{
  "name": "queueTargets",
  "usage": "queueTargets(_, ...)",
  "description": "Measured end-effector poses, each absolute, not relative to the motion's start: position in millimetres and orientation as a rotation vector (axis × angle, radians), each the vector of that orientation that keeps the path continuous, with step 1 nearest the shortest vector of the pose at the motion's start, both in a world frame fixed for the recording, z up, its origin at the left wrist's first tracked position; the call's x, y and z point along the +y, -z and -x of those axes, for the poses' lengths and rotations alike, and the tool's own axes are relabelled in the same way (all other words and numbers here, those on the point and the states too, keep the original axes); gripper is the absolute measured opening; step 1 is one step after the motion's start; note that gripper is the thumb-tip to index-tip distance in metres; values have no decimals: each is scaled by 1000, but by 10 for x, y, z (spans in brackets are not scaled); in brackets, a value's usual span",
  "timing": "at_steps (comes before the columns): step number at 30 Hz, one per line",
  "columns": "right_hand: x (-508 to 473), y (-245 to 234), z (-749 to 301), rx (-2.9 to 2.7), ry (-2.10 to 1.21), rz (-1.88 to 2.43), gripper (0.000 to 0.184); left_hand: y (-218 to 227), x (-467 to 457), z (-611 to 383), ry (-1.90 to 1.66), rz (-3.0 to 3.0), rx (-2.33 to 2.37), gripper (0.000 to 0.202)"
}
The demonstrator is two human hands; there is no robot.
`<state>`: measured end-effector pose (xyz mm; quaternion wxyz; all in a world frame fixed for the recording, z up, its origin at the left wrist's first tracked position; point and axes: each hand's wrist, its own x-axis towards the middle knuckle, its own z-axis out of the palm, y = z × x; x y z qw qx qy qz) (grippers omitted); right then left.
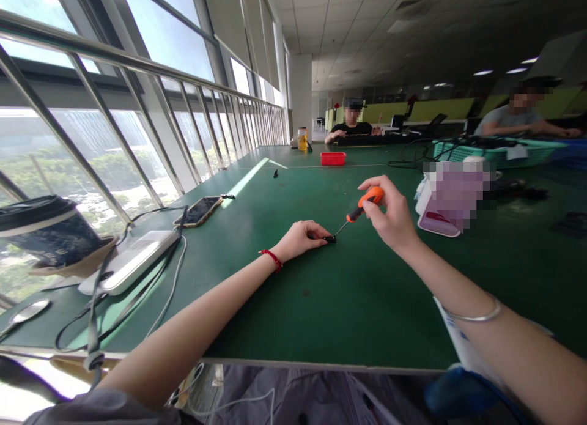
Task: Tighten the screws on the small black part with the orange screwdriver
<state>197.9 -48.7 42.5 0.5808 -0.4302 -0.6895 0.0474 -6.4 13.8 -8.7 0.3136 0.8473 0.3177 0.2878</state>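
In my right hand (pixel 389 211) is a screwdriver (pixel 364 203) with an orange and black handle, its thin shaft slanting down to the left. The tip meets, or nearly meets, a small black part (pixel 329 238) on the green table; exact contact is too small to tell. My left hand (pixel 300 240), with a red cord at the wrist, rests on the table and pinches that black part between thumb and fingers. Part of the piece is covered by those fingers, so its kind does not show.
Left on the table (pixel 257 315) are a phone (pixel 202 211), a white power bank (pixel 132 260) with cables, a cup (pixel 50 235) and a spoon (pixel 27 312). Farther off are a red tray (pixel 332 159), a jar (pixel 302 139) and a green basket (pixel 499 153). Two people sit beyond.
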Motion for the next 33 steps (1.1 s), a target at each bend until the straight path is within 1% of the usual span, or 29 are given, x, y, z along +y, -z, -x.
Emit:
queueTargets(2, -493, -424, -1966, -1608, -122, 1013, 19, 83, 133, 64, -765, -2225, 838, 21)
queueTargets(5, -506, -435, -1932, -1577, -73, 1114, 18, 71, 126, 65, -765, -2228, 841, 21)
queueTargets(8, -524, -454, -1907, -1567, -60, 1169, 21, 60, 120, 67, -763, -2258, 842, 21)
queueTargets(12, -539, -473, -1913, -1611, -41, 1117, 18, 66, 113, 61, -774, -2291, 851, 21)
queueTargets(16, -546, -478, -1922, -1646, -13, 1086, 21, 84, 108, 53, -775, -2312, 845, 21)
queueTargets(23, -584, -487, -1909, -1604, 21, 1010, 22, 67, 94, 50, -763, -2293, 856, 22)
queueTargets(33, -584, -483, -1890, -1643, -19, 1049, 23, 64, 105, 58, -760, -2313, 826, 22)
